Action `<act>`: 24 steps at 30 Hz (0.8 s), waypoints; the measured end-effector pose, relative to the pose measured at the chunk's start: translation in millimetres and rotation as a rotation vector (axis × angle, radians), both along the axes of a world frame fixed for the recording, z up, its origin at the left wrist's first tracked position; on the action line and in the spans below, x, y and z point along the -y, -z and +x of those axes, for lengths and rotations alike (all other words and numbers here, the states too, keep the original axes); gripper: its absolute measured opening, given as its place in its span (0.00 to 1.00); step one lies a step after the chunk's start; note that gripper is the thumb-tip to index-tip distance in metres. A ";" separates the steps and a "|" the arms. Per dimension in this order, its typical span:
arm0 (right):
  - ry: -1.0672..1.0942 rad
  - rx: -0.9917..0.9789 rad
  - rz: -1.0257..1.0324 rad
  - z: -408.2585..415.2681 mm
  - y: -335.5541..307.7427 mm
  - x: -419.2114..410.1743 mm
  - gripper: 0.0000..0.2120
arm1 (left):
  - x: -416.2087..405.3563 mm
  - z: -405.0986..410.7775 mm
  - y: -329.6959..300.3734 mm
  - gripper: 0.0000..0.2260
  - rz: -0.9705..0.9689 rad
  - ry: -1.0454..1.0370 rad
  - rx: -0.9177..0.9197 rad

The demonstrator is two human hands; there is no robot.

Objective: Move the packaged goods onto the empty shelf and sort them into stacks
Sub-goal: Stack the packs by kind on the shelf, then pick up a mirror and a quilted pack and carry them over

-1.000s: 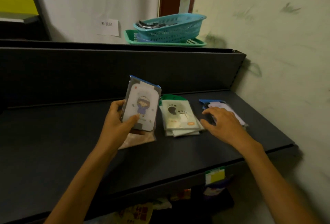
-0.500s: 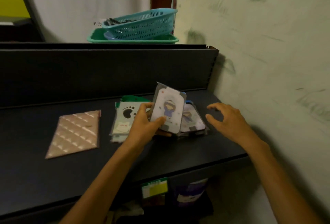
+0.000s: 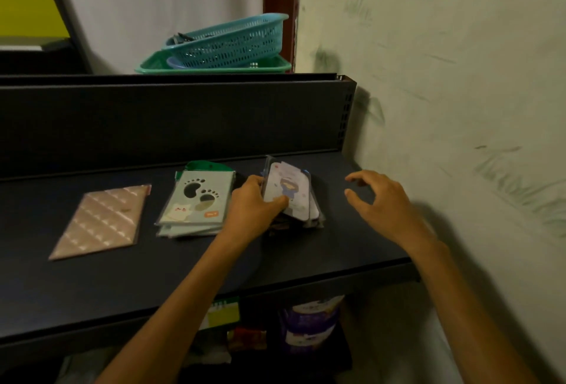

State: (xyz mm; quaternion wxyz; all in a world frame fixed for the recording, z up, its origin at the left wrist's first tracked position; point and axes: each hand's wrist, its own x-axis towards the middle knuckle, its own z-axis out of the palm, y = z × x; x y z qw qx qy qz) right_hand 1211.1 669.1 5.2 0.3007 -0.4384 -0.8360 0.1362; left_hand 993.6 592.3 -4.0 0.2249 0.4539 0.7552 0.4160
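Head view, paw-print package (image 3: 200,199), writing unreadable

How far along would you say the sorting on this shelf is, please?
Done: one flat pink quilted packet and a stack of pale green paw-print packets lie on the dark shelf. In hand: the left hand holds a white cartoon-figure packet over the right-hand pile; the right hand hovers open. Left: releasing it.
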 end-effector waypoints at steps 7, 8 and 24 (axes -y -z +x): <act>-0.043 0.049 -0.014 -14.0 -2.5 4.7 0.12 | 18.5 -19.5 -11.4 0.24 -0.052 0.089 -0.508; -0.048 0.052 -0.019 -18.5 -3.3 6.1 0.12 | 24.2 -24.0 -13.9 0.25 -0.053 0.115 -0.549; -0.293 0.185 0.019 -206.0 -2.1 118.0 0.16 | 202.7 -186.5 -14.9 0.26 -0.187 -0.039 -0.825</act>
